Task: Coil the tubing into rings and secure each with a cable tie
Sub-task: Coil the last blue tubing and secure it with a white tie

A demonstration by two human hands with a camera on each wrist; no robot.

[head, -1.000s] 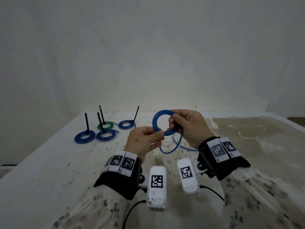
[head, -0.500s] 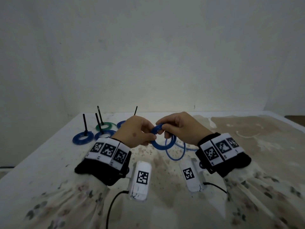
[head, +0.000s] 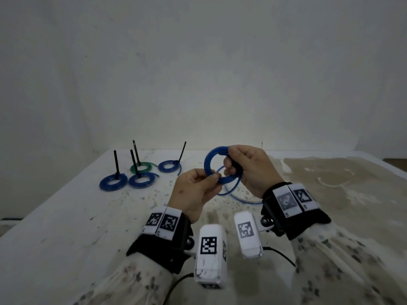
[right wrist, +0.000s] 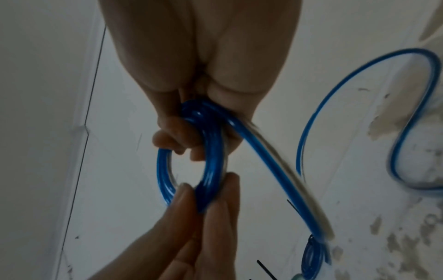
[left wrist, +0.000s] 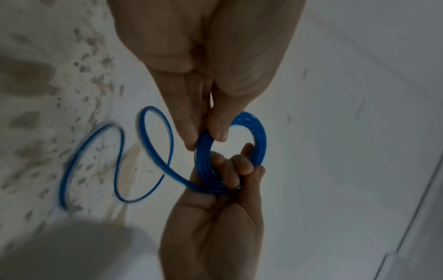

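Pale wall behind; white desk, speckled at centre, stained brown on the right.

Sleeves: floral, with black wrist straps bearing tags and white camera housings.

Right hand: raised above the desk, grip curled round the far side of the coil, fingers hooked through its opening.

Left hand: just below and left of the right one, thumb and fingertips pinching the near side of the coil.

Coil: blue tubing wound in several turns, held upright between both hands, clear of the desk.

Tail: unwound blue tubing, running from the coil down to the desk, where it lies in loose loops under and beside the right hand; seen also in the left wrist view and the right wrist view.

Finished rings, far left of desk: three blue, one green, lying flat and close together, each with a black tie standing upright.
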